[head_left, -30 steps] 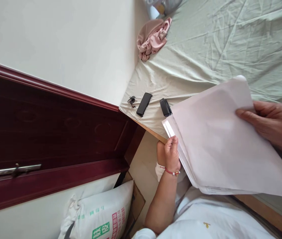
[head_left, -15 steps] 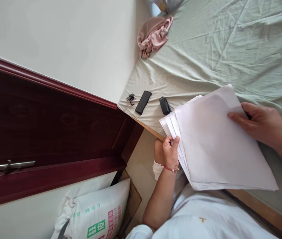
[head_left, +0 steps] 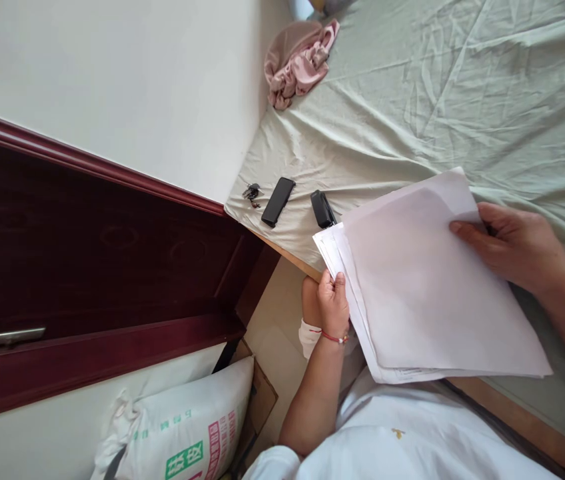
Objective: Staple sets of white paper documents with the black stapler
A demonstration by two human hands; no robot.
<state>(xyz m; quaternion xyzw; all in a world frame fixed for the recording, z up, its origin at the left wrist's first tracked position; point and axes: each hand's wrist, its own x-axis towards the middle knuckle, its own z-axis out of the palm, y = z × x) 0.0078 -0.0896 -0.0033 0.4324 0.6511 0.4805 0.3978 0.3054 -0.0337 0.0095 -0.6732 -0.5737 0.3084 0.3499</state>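
Note:
A stack of white paper sheets (head_left: pixel 427 280) is held between my two hands over the bed's near edge. The top sheet shows a blank face, and print peeks out along the lower edge. My left hand (head_left: pixel 334 303), with a red string bracelet on the wrist, pinches the stack's left edge, where several sheets are fanned. On the right side, my right hand (head_left: pixel 522 247) grips the edge with the thumb on top; its other fingers are partly hidden. Just beyond the stack's left corner lies a black stapler (head_left: pixel 322 208), close to the paper.
A black phone-like case (head_left: pixel 278 202) and a bunch of keys (head_left: pixel 251 193) lie on the green sheet (head_left: pixel 387 127). Pink cloth (head_left: pixel 297 67) is bunched by the wall. To the left are a dark red door (head_left: pixel 87 247) and a white printed sack (head_left: pixel 187 420).
The fanned sheets at the left have drawn closer together under the top sheet. Both hands keep hold of the stack. The whole view has shifted slightly.

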